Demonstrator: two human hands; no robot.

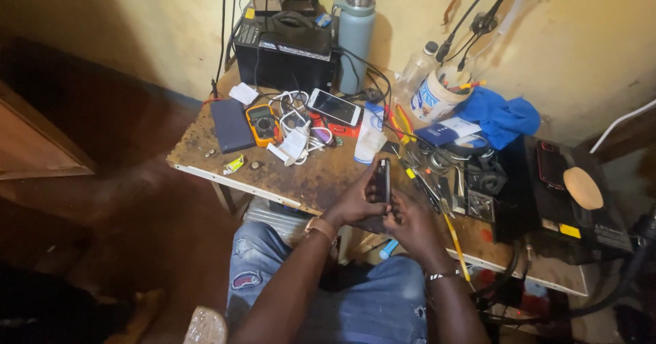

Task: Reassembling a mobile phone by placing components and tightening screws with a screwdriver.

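Over my knees, at the table's [225, 176] near edge, left hand [352, 200] and right hand [410, 222] both grip a smartphone [382, 180] edge-on: probably light, rigid, slippery, fragile; hold its long sides.

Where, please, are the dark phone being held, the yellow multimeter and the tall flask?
dark phone [382, 180], head view, on its upright edge between both hands.
yellow multimeter [262, 123], head view, on its dial face.
tall flask [356, 40], head view, on the middle of its pale green body.
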